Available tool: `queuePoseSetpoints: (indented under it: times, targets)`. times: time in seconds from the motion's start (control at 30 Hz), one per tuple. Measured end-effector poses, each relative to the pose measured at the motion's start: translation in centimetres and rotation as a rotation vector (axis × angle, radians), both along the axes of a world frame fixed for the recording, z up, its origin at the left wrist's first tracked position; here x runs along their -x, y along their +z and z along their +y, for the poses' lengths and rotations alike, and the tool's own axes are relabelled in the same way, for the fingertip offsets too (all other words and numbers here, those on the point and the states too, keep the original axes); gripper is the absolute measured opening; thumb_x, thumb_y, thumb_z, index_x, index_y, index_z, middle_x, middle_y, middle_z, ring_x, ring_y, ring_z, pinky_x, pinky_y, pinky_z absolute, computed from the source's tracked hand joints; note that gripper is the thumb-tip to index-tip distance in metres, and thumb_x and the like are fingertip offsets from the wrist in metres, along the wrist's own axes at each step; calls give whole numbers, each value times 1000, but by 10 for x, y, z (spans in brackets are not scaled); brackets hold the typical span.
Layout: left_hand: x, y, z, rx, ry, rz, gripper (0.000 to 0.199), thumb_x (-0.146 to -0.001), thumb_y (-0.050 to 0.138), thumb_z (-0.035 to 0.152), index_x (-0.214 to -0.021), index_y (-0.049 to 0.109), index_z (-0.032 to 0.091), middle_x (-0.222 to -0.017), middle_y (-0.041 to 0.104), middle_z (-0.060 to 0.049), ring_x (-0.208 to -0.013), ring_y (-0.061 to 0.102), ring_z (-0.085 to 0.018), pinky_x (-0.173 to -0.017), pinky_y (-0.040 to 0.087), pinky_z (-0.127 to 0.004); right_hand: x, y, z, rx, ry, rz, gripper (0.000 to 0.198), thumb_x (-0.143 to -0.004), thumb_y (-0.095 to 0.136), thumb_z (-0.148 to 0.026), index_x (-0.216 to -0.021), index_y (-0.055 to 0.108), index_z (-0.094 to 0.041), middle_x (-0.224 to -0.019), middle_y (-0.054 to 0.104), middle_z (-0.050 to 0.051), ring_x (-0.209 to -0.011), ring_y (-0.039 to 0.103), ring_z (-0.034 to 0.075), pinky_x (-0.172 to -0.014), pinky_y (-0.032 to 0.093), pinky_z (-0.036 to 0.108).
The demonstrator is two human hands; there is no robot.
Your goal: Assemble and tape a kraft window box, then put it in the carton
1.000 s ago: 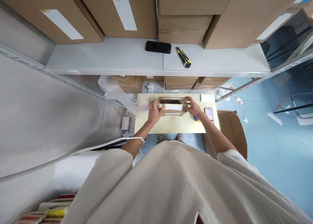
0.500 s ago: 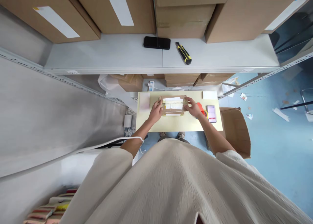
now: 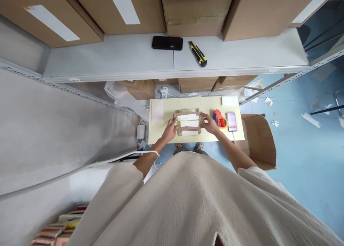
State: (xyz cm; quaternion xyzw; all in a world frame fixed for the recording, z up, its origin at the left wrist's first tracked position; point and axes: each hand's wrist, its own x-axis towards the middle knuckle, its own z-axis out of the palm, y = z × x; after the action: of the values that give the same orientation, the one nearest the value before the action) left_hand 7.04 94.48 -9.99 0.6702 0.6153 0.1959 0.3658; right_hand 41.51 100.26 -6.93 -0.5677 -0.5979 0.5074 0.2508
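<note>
A small cardboard box point(image 3: 188, 123) with white paper labels and clear tape is held level between my two hands. My left hand point(image 3: 170, 129) grips its left end, fingers bent over the edge. At the opposite end my right hand point(image 3: 209, 124) holds the box with thumb and fingers. Part of another taped cardboard box point(image 3: 189, 133) shows beneath it on the pale yellow table point(image 3: 163, 131); whether the two touch, I cannot tell. Right of my right hand lies a red and blue tape dispenser point(image 3: 219, 117) with a yellow-edged roll.
A phone point(image 3: 231, 121) with a lit screen and cable lies at the table's right. On the shelf point(image 3: 113, 59) ahead are a dark phone point(image 3: 167, 43), a box cutter point(image 3: 198, 54) and large cartons point(image 3: 199, 14). An open carton point(image 3: 259, 142) stands on the floor at right.
Both hands have brought the small box slightly toward my body, over the lower box. The tape dispenser, partly covered by my right hand before, now shows more fully. The view has shifted slightly.
</note>
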Motion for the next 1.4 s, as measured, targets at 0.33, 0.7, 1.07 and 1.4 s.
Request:
queuePoseSetpoints:
  times: [0.33, 0.7, 1.07, 1.4]
  targets:
    - [-32, 21, 31, -168, -86, 381, 72, -109, 54, 26, -179, 42, 17, -188, 31, -26, -176, 25, -46, -139, 23, -74, 13, -19, 32, -96, 2, -171, 70, -95, 70, -36, -164, 62, -25, -146, 78, 15, -130, 75, 39, -115, 62, 61]
    - [-52, 31, 36, -199, -268, 429, 60, -111, 48, 25, -170, 55, 17, -178, 49, -22, -168, 41, -39, -138, 35, -61, -54, -43, -2, -109, -342, -467, 51, -104, 59, -61, -133, 72, -21, -135, 74, 22, -127, 69, 40, -113, 56, 60]
    - [-52, 32, 41, -134, -210, 277, 62, -107, 57, 26, -169, 57, 21, -174, 52, -21, -166, 42, -43, -139, 33, -66, -67, -64, -12, -11, -381, -527, 39, -91, 79, -60, -107, 72, -25, -114, 77, 22, -141, 62, 48, -118, 47, 72]
    - [-49, 32, 42, -126, -224, 293, 57, -107, 56, 24, -164, 62, 21, -175, 51, -22, -165, 42, -44, -135, 35, -65, -82, -28, -6, 89, -342, -581, 24, -93, 71, -49, -93, 72, -25, -96, 78, 16, -122, 70, 46, -113, 51, 68]
